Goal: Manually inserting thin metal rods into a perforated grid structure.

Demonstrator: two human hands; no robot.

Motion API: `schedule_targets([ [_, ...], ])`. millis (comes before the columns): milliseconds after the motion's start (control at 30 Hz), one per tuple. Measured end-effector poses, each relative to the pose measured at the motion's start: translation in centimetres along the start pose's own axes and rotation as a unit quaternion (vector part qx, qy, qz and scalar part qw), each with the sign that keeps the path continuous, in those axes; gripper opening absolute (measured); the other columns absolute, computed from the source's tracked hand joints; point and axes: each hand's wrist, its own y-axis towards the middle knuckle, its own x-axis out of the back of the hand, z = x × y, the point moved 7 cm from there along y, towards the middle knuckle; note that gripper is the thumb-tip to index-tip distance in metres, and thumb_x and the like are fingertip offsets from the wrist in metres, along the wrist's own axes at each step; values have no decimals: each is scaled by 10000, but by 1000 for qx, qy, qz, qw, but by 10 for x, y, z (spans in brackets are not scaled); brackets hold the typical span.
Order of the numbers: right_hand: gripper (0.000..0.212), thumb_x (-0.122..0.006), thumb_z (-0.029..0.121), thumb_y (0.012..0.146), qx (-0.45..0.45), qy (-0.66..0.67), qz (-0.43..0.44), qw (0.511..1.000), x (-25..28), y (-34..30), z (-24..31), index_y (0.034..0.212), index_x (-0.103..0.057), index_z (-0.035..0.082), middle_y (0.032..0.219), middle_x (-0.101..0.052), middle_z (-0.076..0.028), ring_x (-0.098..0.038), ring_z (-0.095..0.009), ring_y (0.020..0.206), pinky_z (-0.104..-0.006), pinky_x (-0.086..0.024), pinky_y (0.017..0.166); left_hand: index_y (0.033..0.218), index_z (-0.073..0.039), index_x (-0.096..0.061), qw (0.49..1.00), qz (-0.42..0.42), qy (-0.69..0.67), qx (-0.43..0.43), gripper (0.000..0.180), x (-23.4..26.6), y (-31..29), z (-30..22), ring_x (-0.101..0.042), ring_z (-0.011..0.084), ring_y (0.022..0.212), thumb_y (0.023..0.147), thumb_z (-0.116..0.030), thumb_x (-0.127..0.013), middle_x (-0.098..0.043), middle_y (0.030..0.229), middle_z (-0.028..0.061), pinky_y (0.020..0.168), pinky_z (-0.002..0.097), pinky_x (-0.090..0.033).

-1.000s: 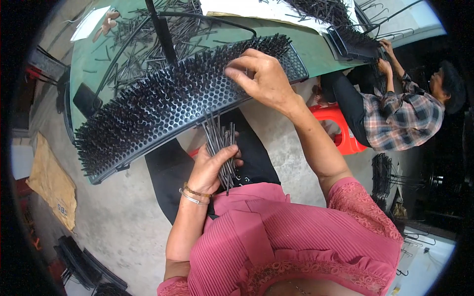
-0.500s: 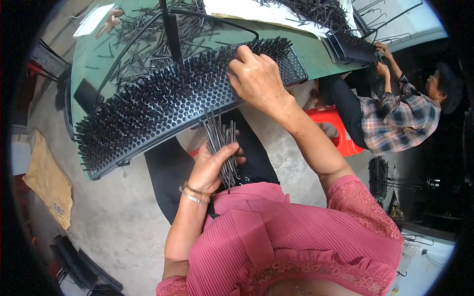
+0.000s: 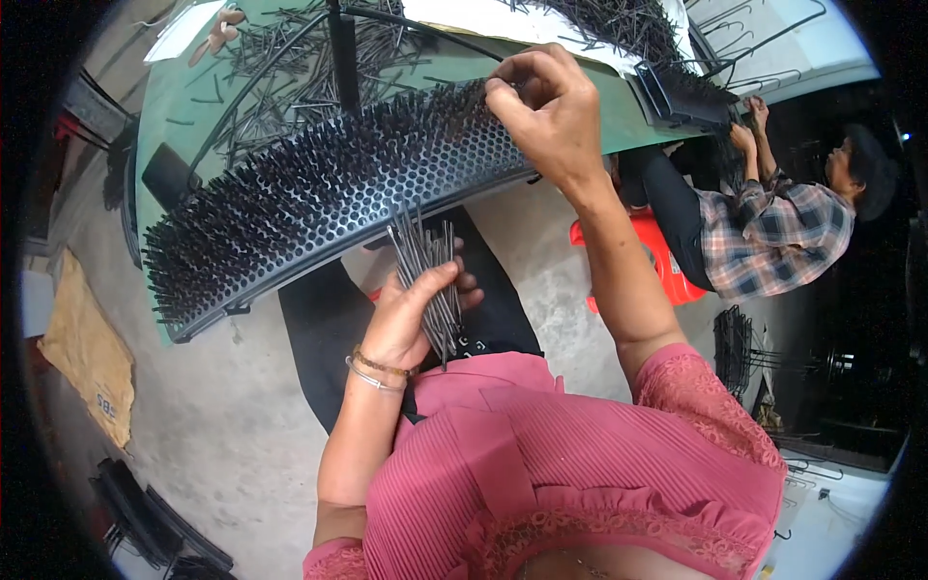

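A long, dark perforated panel (image 3: 425,182) slants across the bench in front of me. Short black rods (image 3: 256,217) stand densely in its holes, while the near strip of holes is bare. My left hand (image 3: 398,324) is closed around a bundle of thin dark rods (image 3: 425,275), held upright just below the panel's near edge. Over the panel's right part, my right hand (image 3: 561,121) is bent into a pinch, with thumb and index fingertips at the far rows of standing rods. Whatever lies between those fingertips is too small to make out.
Loose rods (image 3: 280,121) lie scattered on the green bench top (image 3: 198,87) behind a black metal stand (image 3: 344,63). More rods are heaped on a white sheet (image 3: 474,17). At right, a person in a plaid shirt (image 3: 773,237) works at another panel (image 3: 691,101), beside a red stool (image 3: 657,256).
My right hand has shifted right and slightly away from me, and its wrist has turned. The left hand holds the bundle in nearly the same place. The other person's hands have moved slightly.
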Motion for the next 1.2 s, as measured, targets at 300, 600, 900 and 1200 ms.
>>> schedule_targets([
  [300,88,-665,63,748,-85,77,9,993,-13,-20,-28,788,-635,-9,752,-538,-1,-454,-34,533,-191,-359,487,1158,18,-517,999,-6,33,12,360,-2,8,1,-600,185,827,831,-83,-630,-583,891,63,785,390,-548],
  [600,112,-661,72,730,-35,61,33,997,-14,-22,-18,798,-627,-9,737,-533,-25,-466,-54,523,-207,-372,481,1134,28,-523,999,-22,40,-4,336,-3,10,-2,-593,171,806,828,-72,-619,-571,907,63,778,407,-554],
  [900,130,-654,123,743,81,-47,106,990,-39,-41,-8,828,-652,24,834,-586,-97,-600,-239,676,-327,-497,627,1153,13,-535,993,-41,112,-10,376,-6,3,-6,-591,147,777,825,-129,-652,-582,868,60,697,319,-556],
  [1200,256,-675,221,825,-165,197,324,911,-43,-62,-2,955,-679,0,853,-636,-37,-565,-88,759,-239,-451,669,1114,-1,-562,988,-7,147,-37,347,-14,-1,-17,-577,103,698,822,-147,-679,-577,799,16,625,253,-520],
])
